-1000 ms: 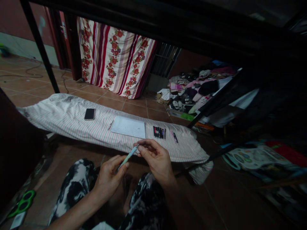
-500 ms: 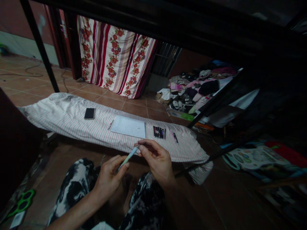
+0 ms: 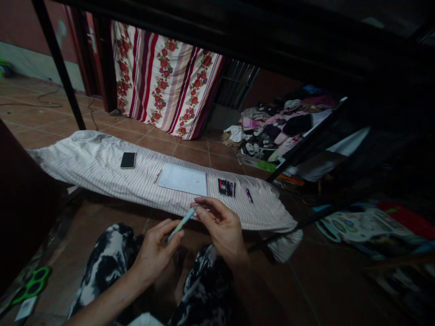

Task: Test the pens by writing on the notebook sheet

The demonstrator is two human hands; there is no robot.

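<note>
A pale blue and green pen (image 3: 182, 223) slants between my two hands, above the near edge of a striped cloth (image 3: 112, 170). My left hand (image 3: 157, 246) is closed around its lower end. At the upper end, the fingertips of my right hand (image 3: 220, 224) pinch the pen's tip; the exact contact is too small to make out. Just past my hands a spiral notebook (image 3: 183, 179) lies on the cloth, with faint marks on its page. Right of it sits a row of several pens (image 3: 226, 188), then a pink and black pair (image 3: 248, 194).
A phone (image 3: 128, 160) and a single pen (image 3: 157, 176) lie left of the notebook. Dark metal bars (image 3: 59, 68) frame the space. Green-handled scissors (image 3: 36, 283) are at lower left. Behind are a floral curtain (image 3: 166, 81) and a clothes pile (image 3: 278, 127).
The view has shifted very slightly. Both hands keep the same hold on the pen, and nothing on the cloth has moved.
</note>
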